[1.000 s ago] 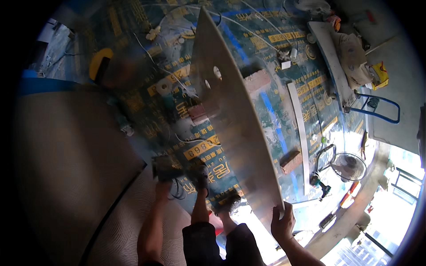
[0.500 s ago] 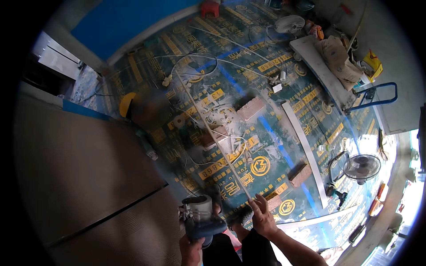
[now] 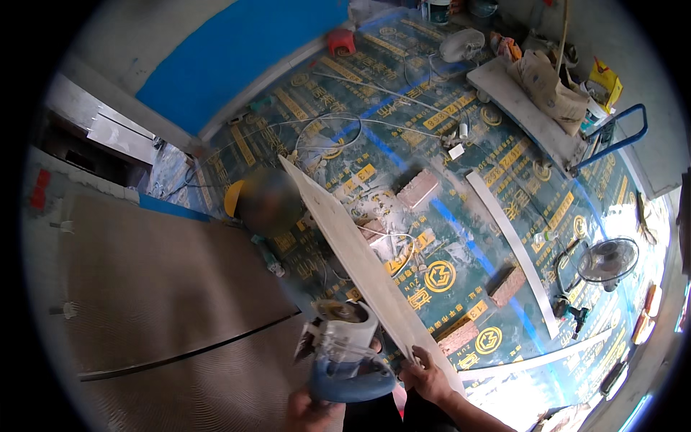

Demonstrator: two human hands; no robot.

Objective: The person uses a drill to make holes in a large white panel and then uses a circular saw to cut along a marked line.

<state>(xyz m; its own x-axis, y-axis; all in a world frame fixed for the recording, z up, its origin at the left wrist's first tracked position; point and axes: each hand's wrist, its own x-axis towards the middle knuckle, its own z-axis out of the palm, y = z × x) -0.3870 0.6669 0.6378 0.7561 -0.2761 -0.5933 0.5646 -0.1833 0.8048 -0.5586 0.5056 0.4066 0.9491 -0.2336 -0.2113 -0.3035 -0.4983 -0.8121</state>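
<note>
Right hand [image 3: 426,374] has its grip closed on the near edge of a long pale tile [image 3: 360,263], held on edge over the printed floor covering [image 3: 461,237]. Left hand [image 3: 306,414] has its grip wrapped around a blue-bodied angle grinder [image 3: 345,353], just beside the tile.

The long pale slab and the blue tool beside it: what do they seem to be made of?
The long pale slab looks like matte ceramic or stone tile: thin, rigid, dusty. The blue tool seems to have a blue plastic body and a pale dusty guard over a round disc.
</note>
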